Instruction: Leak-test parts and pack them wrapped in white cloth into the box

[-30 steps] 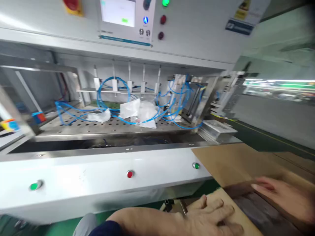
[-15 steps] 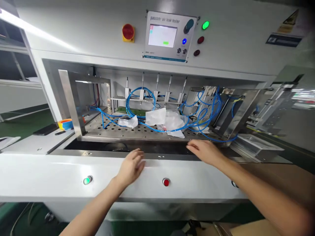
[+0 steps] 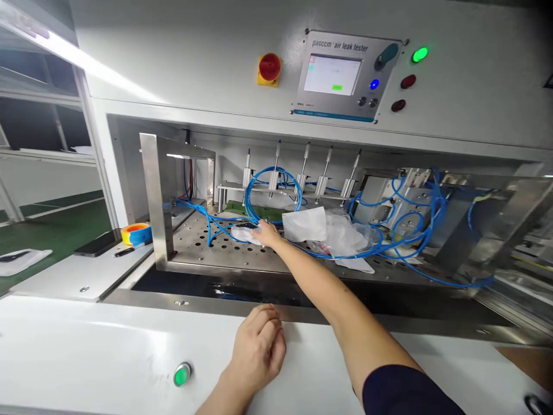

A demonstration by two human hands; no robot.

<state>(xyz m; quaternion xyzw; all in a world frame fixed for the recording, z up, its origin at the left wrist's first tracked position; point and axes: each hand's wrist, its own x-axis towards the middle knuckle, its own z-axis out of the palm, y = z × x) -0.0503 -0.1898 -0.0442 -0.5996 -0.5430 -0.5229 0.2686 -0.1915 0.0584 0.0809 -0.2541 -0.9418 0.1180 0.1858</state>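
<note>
My right hand [image 3: 268,233] reaches deep into the air leak tester, over the perforated metal plate [image 3: 224,253]. Its fingers close on a small clear plastic bag [image 3: 244,233] lying among blue air hoses [image 3: 268,178]. My left hand [image 3: 258,349] rests on the white front ledge [image 3: 108,351] of the machine, fingers curled loosely with nothing in them, beside a green button [image 3: 182,374].
More crumpled plastic bags [image 3: 332,230] lie on the plate to the right. A row of pneumatic probes [image 3: 302,170] hangs behind. A control panel with screen [image 3: 332,74] and red emergency switch [image 3: 269,68] sits above. Tape rolls [image 3: 136,234] and a phone [image 3: 97,243] lie at left.
The view has moved closer and left. My right hand went from the front edge into the machine to the small bag. My left hand stayed on the ledge and curled.
</note>
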